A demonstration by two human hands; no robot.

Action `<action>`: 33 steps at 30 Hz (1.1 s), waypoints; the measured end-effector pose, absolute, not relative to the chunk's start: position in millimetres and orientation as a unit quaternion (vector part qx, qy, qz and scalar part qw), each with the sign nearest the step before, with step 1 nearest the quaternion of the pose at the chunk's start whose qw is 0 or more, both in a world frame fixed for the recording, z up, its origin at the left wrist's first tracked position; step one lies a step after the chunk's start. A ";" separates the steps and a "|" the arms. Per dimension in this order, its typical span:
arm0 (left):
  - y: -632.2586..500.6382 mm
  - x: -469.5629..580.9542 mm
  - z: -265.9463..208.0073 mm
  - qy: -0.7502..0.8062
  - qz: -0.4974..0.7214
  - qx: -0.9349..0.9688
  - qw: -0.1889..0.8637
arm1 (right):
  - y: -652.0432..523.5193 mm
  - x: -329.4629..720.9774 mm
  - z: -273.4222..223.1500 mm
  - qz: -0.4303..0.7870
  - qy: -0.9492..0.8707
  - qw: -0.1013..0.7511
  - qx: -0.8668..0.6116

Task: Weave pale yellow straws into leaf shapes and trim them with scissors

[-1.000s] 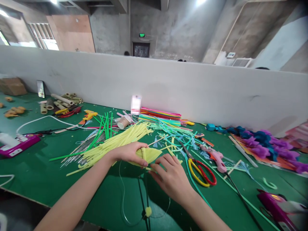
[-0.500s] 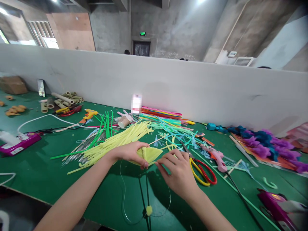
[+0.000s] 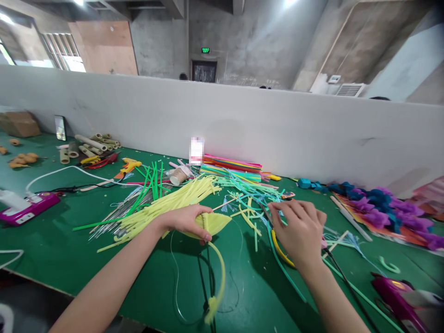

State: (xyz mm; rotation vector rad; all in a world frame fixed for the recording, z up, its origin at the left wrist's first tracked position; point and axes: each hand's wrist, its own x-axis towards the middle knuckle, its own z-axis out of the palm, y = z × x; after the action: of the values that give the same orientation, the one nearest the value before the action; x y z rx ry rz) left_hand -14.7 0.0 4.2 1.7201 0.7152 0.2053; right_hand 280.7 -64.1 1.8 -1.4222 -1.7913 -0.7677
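Observation:
My left hand point(image 3: 190, 223) is closed on a pale yellow leaf-shaped piece point(image 3: 217, 223) of fuzzy pipe cleaner, its pointed end facing right. A loose yellow pipe cleaner point(image 3: 222, 268) curves down from beneath it, beside a dark stem with a small yellow tuft point(image 3: 212, 303). Clear thin line point(image 3: 176, 273) loops below the left hand. My right hand point(image 3: 300, 233) is curled over the scissors point(image 3: 280, 249), covering most of their handles; what its fingers hold, if anything, is hidden. A teal pipe cleaner point(image 3: 286, 276) bends down beside the scissors.
Yellow pipe cleaners point(image 3: 173, 200) and green ones point(image 3: 152, 182) lie behind my left hand. Further off are a yellow glue gun point(image 3: 131, 165), bamboo tubes point(image 3: 92, 142) and a propped phone point(image 3: 196, 150). Purple and blue fuzzy pieces point(image 3: 385, 208) lie right, beyond a purple power strip point(image 3: 395, 293).
My right hand has left the leaf piece and moved right, over the scissors. The yellow pipe cleaner now hangs loose, and a teal one has shifted forward. My left hand keeps its hold.

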 end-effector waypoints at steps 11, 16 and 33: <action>3.0 -15.6 2.8 0.307 0.077 0.764 0.563 | -91.4 224.7 11.9 0.018 -0.812 0.338 -0.476; 3.4 -15.8 4.7 0.303 0.113 0.771 0.548 | -105.4 203.4 4.9 0.040 -0.850 0.237 -0.469; 3.4 -18.4 -1.0 0.310 0.086 0.723 0.611 | -81.2 229.8 4.1 -0.068 -0.824 0.326 -0.458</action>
State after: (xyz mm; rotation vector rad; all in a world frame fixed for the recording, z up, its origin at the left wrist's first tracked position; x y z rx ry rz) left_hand -18.4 3.4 -1.0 1.6686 0.7152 0.1976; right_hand 229.8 -81.2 4.1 -1.2003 -2.1591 -0.1789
